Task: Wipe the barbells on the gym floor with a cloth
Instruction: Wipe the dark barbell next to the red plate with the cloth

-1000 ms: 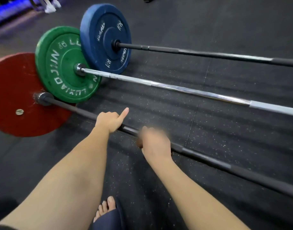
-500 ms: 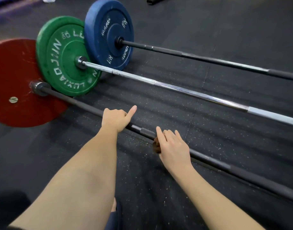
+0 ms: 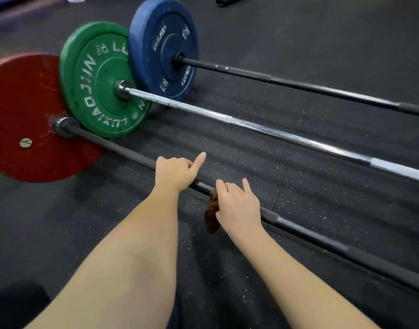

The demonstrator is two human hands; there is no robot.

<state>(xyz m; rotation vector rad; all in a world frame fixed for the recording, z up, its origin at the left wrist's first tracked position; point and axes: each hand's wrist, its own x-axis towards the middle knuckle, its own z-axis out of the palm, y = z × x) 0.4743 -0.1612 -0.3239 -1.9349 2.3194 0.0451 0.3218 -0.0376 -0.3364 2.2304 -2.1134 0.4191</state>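
Down on the dark rubber floor (image 3: pixel 85 222), both bare forearms reach forward to the nearest barbell (image 3: pixel 123 151). The left hand (image 3: pixel 177 172) is closed round its black shaft, knuckles up, with the thumb sticking out towards the upper right. Just beside it, the right hand (image 3: pixel 239 205) lies over the same shaft, its fingers loosely curled and two of them lifted, holding a brown cloth (image 3: pixel 212 217) against the bar; the cloth's loose end hangs on the near side.

That bar's long axis runs from its red plate (image 3: pixel 18 110) at the far left down to the lower right. The middle barbell (image 3: pixel 274 132), chrome with a green plate (image 3: pixel 94 74), and the far barbell (image 3: pixel 298 85), black with a blue plate (image 3: pixel 161 39), lie roughly parallel to it, plates overlapping at the left.
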